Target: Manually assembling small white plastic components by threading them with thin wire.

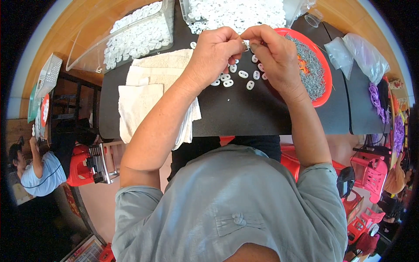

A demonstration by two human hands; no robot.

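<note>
Above the far part of a black table [244, 118], my left hand [214, 54] and my right hand [276, 59] meet fingertip to fingertip. Both are closed in a pinch around a small white plastic piece [246, 44], which the fingers partly cover. Below them lie several loose white oval pieces with two holes [250, 85]. Right beside my right hand stands a red bowl [327, 89], filled with small grey parts [315, 72] and a few orange ones [302, 65]. Whether either hand also holds a grey part is too small to tell.
Folded cream towels [139, 105] lie under my left forearm. A clear bin [168, 19] of white pieces is at the far left, and heaped white pieces [238, 13] lie straight ahead. Plastic bags [366, 54] rest at the far right. Another person [41, 177] works off to the left.
</note>
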